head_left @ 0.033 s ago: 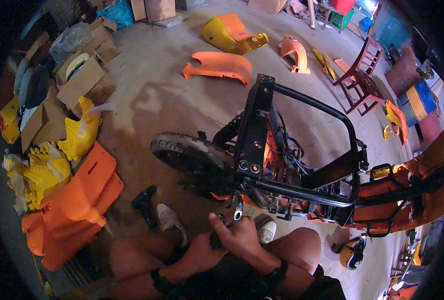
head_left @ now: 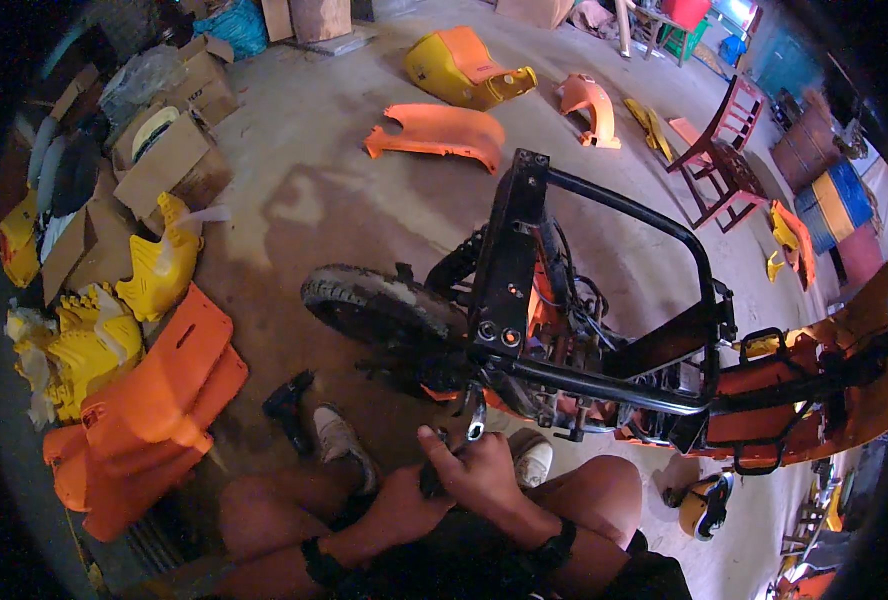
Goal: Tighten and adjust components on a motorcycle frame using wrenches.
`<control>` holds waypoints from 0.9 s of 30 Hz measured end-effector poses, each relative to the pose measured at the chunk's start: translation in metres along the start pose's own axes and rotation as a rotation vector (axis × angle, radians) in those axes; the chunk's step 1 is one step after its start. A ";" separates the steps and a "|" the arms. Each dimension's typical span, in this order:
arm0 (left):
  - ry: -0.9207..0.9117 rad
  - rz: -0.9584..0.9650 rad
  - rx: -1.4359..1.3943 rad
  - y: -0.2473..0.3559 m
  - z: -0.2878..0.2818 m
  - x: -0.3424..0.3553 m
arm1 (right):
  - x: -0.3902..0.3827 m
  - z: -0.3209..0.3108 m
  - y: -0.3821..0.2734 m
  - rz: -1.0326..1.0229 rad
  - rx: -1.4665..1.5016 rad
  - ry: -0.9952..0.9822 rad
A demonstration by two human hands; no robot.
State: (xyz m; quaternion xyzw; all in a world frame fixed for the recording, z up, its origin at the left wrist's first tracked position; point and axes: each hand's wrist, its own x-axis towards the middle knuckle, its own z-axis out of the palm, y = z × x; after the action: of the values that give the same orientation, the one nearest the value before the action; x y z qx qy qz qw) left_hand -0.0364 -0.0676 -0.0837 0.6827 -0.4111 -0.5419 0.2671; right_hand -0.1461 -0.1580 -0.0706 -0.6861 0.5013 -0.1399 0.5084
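Note:
Both of my hands meet low in front of me, above my lap. My right hand (head_left: 482, 474) is closed, and a shiny metal wrench (head_left: 477, 418) with a rounded end sticks up from its fingers. My left hand (head_left: 404, 505) is closed around a small dark part (head_left: 430, 479), pressed against the right hand; its shape is mostly hidden. Just beyond the hands stands a stripped scooter with a black tubular frame (head_left: 614, 385). Its tyre (head_left: 374, 300) points to the left.
A black cordless drill (head_left: 286, 408) lies by my left shoe. Orange panels (head_left: 154, 410) and yellow panels (head_left: 94, 350) are heaped at left beside cardboard boxes (head_left: 179, 165). More body panels (head_left: 439, 133) lie beyond the scooter. A wooden chair (head_left: 724, 160) and a yellow helmet (head_left: 704, 505) are at right.

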 end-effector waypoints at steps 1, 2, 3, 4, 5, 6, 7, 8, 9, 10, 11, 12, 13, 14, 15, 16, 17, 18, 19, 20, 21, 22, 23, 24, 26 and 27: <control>-0.007 -0.004 -0.001 0.000 0.000 0.001 | 0.000 0.001 0.002 -0.004 -0.003 0.020; -0.014 -0.006 0.012 0.002 0.000 0.001 | 0.001 -0.001 0.002 0.014 -0.015 -0.012; -0.021 -0.013 0.025 0.004 -0.001 0.000 | 0.001 -0.002 0.002 0.035 -0.025 -0.047; -0.029 -0.019 0.039 0.005 -0.001 0.000 | 0.001 -0.002 0.002 0.056 -0.035 -0.081; -0.014 -0.002 0.043 0.004 -0.001 -0.001 | 0.001 -0.002 0.002 0.044 -0.019 -0.071; 0.001 0.017 0.047 0.004 0.000 -0.001 | 0.001 -0.002 0.002 0.032 -0.005 -0.059; 0.017 0.036 0.050 0.004 0.000 -0.002 | 0.001 -0.002 0.002 0.019 0.010 -0.048; 0.002 0.021 0.041 0.003 0.000 -0.001 | 0.001 -0.002 0.002 0.008 -0.001 -0.032; -0.012 0.006 0.032 0.003 -0.001 -0.001 | 0.001 -0.001 0.001 -0.005 -0.012 -0.017; -0.025 -0.008 0.023 0.003 -0.001 0.000 | 0.001 -0.001 0.001 -0.018 -0.023 -0.002; -0.025 -0.023 0.026 0.005 -0.002 0.000 | 0.001 -0.001 0.002 -0.018 -0.021 -0.002; -0.028 -0.039 0.029 0.008 -0.002 -0.001 | 0.001 0.000 0.004 -0.016 -0.021 -0.002; -0.031 -0.054 0.031 0.009 -0.002 -0.001 | 0.001 0.000 0.005 -0.013 -0.021 -0.002; -0.044 -0.041 0.040 0.006 -0.002 0.000 | 0.000 -0.001 0.004 -0.012 -0.016 -0.003; -0.056 -0.029 0.051 0.002 -0.002 0.001 | -0.001 -0.002 0.000 -0.011 -0.009 -0.006; -0.067 -0.018 0.063 -0.001 -0.002 0.001 | -0.001 -0.003 -0.003 -0.011 -0.002 -0.009; -0.063 -0.014 0.056 -0.002 -0.002 0.001 | -0.001 -0.003 -0.003 -0.002 -0.012 -0.025; -0.061 -0.008 0.048 -0.001 -0.002 0.000 | 0.000 -0.004 -0.003 0.008 -0.024 -0.040; -0.059 -0.003 0.039 0.000 -0.002 0.000 | 0.000 -0.004 -0.002 0.018 -0.037 -0.056; -0.052 -0.017 0.031 0.002 -0.002 0.000 | -0.001 -0.004 -0.002 -0.018 -0.021 -0.021; -0.045 -0.031 0.023 0.005 -0.002 0.000 | -0.001 -0.003 -0.002 -0.054 -0.005 0.014; -0.038 -0.045 0.016 0.006 -0.002 0.000 | -0.001 -0.003 -0.002 -0.090 0.010 0.048; -0.035 -0.045 0.031 0.003 -0.001 0.001 | -0.001 -0.003 -0.002 -0.071 0.009 0.036; -0.029 -0.045 0.049 -0.002 0.000 0.002 | -0.001 -0.003 -0.003 -0.054 0.009 0.022; -0.023 -0.032 0.050 -0.007 0.000 0.002 | -0.001 -0.003 -0.006 -0.031 -0.012 0.009; -0.024 -0.017 0.032 -0.008 0.000 0.002 | -0.002 -0.004 -0.008 -0.023 -0.035 0.011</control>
State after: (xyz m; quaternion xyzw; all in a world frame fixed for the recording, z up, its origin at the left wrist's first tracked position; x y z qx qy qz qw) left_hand -0.0344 -0.0649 -0.0917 0.6836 -0.4171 -0.5457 0.2468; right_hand -0.1455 -0.1593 -0.0614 -0.6999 0.4984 -0.1406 0.4918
